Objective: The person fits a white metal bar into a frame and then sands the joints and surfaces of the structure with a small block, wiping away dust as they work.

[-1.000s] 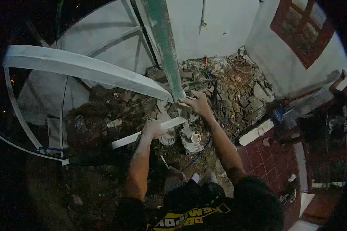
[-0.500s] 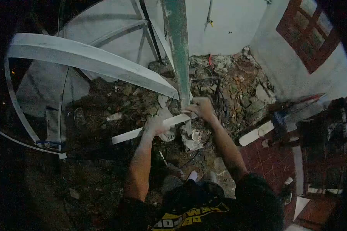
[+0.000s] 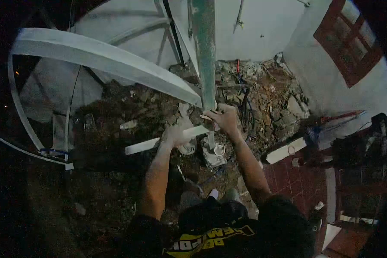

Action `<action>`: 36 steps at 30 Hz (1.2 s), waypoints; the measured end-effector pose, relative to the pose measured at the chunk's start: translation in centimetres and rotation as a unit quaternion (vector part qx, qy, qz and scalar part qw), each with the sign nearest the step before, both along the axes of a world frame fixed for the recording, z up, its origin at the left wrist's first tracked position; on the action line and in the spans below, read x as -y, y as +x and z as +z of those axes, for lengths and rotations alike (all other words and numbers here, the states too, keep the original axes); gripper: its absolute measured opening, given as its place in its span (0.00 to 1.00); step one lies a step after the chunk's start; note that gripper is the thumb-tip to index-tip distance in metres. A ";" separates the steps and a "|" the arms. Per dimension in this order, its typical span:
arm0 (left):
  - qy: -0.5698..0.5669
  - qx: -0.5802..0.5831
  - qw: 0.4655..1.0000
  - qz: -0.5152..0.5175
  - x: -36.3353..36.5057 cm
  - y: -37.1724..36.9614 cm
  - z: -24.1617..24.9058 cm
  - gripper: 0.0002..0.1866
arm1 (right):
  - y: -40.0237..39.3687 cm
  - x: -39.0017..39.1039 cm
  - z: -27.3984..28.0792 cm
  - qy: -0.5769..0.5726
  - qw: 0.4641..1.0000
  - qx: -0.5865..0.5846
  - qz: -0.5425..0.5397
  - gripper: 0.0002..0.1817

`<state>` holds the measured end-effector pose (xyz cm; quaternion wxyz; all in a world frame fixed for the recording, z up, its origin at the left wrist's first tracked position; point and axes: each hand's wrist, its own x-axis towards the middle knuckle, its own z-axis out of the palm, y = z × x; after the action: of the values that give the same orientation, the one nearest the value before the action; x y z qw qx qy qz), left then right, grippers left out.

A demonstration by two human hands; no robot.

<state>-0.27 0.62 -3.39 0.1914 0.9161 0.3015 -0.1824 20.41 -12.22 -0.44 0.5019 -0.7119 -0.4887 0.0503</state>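
Raised slightly from near end of white bar (image 3: 144, 146) w/ R hand (image 3: 227, 118), cf. prev. frame; thus gripped approx. mid-length by L hand (image 3: 174, 135) only, above rubble (image 3: 262, 99). Curled beside green post (image 3: 203, 56) w/ R fingers, exact hold unclear.

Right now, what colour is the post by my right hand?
The post is green, looking worn; the head view shows it.

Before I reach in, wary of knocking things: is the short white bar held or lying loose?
Held: the left hand grips the short white bar near its middle.
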 end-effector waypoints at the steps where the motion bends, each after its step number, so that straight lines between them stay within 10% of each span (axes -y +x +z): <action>1: 0.025 0.011 1.000 0.000 0.2 -0.1 0.5 0.23 | 0.3 0.3 0.4 -0.046 0.998 0.042 -0.007 0.20; 4: 0.022 0.033 0.999 0.012 0.8 0.0 2.2 0.23 | -0.1 0.0 0.5 0.061 0.996 0.052 -0.027 0.34; 16: 0.032 0.083 0.995 0.043 1.2 -0.6 1.7 0.25 | -2.2 -1.3 4.3 0.161 0.972 0.160 -0.054 0.30; 36: -0.022 0.041 0.998 0.031 1.1 -0.2 2.2 0.27 | -4.0 -0.2 -4.0 0.003 0.983 0.068 -0.171 0.24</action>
<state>-0.51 -0.48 -1.18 0.2293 0.9087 0.3171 -0.1454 16.46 -12.01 -4.46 0.4710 -0.7852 -0.3926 -0.0867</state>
